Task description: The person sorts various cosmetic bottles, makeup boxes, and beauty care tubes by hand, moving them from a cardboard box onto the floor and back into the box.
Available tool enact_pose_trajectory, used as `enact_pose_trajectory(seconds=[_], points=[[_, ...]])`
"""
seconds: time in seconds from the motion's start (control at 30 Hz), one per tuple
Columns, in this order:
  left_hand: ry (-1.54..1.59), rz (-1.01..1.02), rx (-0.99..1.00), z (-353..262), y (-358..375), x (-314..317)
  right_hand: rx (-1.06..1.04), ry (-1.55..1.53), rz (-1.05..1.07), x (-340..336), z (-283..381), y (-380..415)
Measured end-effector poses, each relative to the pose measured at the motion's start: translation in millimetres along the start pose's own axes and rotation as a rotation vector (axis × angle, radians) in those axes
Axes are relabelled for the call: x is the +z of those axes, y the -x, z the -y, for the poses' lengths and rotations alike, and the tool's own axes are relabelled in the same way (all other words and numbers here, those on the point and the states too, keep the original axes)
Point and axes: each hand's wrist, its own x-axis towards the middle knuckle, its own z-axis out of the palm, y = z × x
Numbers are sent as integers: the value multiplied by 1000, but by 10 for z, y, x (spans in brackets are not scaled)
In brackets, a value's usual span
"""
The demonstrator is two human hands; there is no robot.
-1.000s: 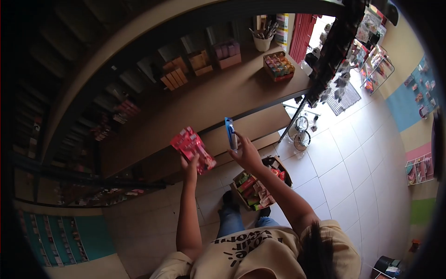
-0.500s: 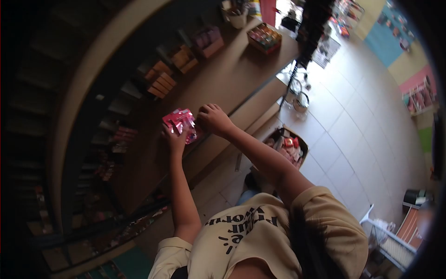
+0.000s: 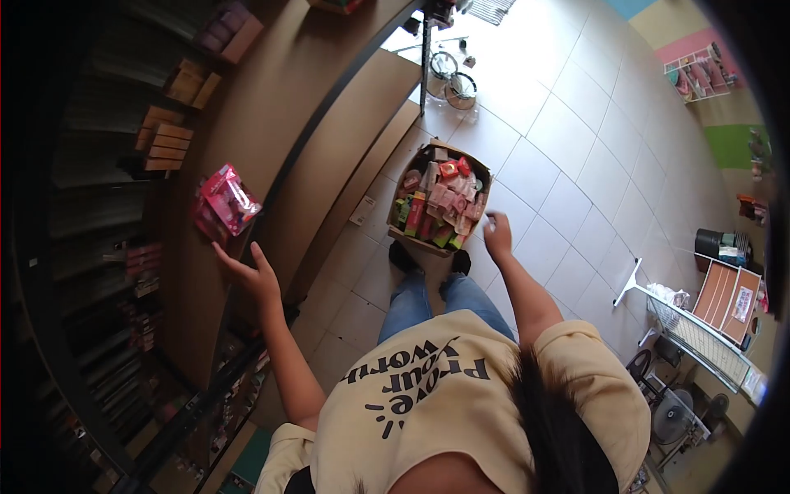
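Note:
A small stack of shiny pink packets (image 3: 230, 198) lies near the front edge of the brown shelf board. Beside its lower edge is my left hand (image 3: 259, 280), open with fingers spread and nothing in the palm. My right hand (image 3: 497, 237) hangs at the right side of a cardboard box (image 3: 398, 216) on the floor. Its fingers are loosely bent, and no item shows in them. Inside the box is a jumble of small pink, red and green packages (image 3: 444, 198).
Orange-brown small boxes (image 3: 169, 144) and a purple-pink pack (image 3: 230, 31) line the back of the shelf board (image 3: 271, 99). Wire rings (image 3: 453, 81) stand on the tiled floor beyond the box. A white rack (image 3: 699, 329) is at the right.
My right hand has left the pink packets and swung down to the right, beside the box. My left hand has drawn back off the packets. The view has shifted, showing the box fully.

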Motion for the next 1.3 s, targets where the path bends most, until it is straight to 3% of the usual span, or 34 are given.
enact_pose_trajectory(seconds=[0.1, 0.13, 0.17, 0.2, 0.23, 0.4, 0.43, 0.63, 0.73, 0.8, 0.87, 0.97, 1.03, 1.1, 1.17, 1.23, 1.3], points=[[-175, -114, 58, -267, 274, 73, 484, 277, 239, -264, -1278, 534], [-169, -134, 58, -361, 390, 121, 740, 276, 416, -329, -1572, 647], [-162, -154, 56, -453, 523, 179, 993, 271, 594, -410, -1765, 715], [-145, -105, 65, -512, 691, 245, 1170, 160, 538, -561, -1595, 795], [-129, -58, 76, -544, 876, 333, 1154, 107, 554, -634, -1538, 865], [138, 371, -44, -660, 1873, 842, 579, 70, 530, -142, -2031, 957], [162, 474, -71, -623, 2105, 971, 627, 0, 612, -185, -1795, 830], [230, 929, -219, -670, 3046, 1405, 583, -131, 543, 310, -1789, 701], [68, 846, -92, -761, 2928, 1364, 456, -97, 525, 423, -1598, 695], [-33, 570, 95, -738, 2451, 1220, 368, -60, 543, 395, -1328, 764], [-176, 145, 229, -781, 1633, 895, 269, -80, 548, 499, -1127, 758], [-284, -399, 292, -705, 460, 168, 118, -187, 560, 885, -704, 587], [-217, -391, 288, -565, -176, -80, -36, -203, 530, 1220, -378, 509], [-25, -115, 447, -128, -666, 40, -292, -206, 494, 1585, 51, 441], [-339, 81, 534, 284, -776, 224, -403, -171, 519, 2007, 414, 502], [-253, 89, 627, 409, -731, 167, -472, -372, 640, 2704, 495, 576], [-171, 82, 746, 518, -717, 112, -474, -327, 732, 3306, 575, 741]])
